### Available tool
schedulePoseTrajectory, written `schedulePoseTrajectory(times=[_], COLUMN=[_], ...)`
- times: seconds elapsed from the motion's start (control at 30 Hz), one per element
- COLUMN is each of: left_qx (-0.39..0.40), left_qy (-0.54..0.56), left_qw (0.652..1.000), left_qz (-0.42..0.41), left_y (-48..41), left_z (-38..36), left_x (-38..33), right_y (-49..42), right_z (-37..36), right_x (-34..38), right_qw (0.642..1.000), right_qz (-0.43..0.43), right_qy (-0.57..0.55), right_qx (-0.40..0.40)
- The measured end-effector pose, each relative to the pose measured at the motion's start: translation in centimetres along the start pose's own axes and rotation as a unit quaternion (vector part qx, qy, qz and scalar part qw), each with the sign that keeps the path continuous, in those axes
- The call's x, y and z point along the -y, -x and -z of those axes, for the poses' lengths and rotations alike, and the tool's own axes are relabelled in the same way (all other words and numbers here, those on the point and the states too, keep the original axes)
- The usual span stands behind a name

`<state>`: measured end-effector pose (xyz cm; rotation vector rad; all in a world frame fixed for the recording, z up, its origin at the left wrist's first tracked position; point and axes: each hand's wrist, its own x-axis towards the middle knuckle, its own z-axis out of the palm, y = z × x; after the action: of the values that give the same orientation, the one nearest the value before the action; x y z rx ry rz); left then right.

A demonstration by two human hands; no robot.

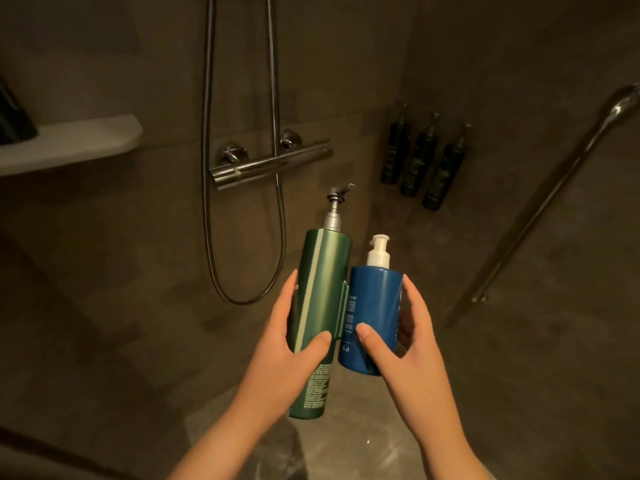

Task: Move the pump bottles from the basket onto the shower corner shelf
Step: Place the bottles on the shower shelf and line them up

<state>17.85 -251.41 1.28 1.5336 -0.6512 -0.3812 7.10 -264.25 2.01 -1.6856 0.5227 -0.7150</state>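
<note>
In the lower centre of the frame, the left hand (pixel 294 344) is gripping the tall green pump bottle (pixel 318 306), thumb across its front and fingers curled round its side. The right hand (pixel 405 344) is clasping the shorter blue pump bottle (pixel 374 306) likewise, and the bottles are standing upright side by side. Both are being held in the air below the shower mixer bar (pixel 270 164), well apart from the pale corner shelf (pixel 76 143) at the upper left, where a dark container (pixel 14 116) is sitting at the frame edge.
</note>
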Motion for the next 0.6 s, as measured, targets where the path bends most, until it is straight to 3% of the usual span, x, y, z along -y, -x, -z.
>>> schedulePoseTrajectory(times=[0.6], left_qx=[-0.158], left_qy=[-0.059], left_qw=[0.984], left_qz=[-0.062], left_y=[-4.7], left_z=[12.3], left_x=[-4.3], right_y=[-9.9], right_z=[-13.8], right_x=[4.7], right_qw=[0.978], right_qz=[0.086], right_qy=[-0.075], right_qx=[0.176])
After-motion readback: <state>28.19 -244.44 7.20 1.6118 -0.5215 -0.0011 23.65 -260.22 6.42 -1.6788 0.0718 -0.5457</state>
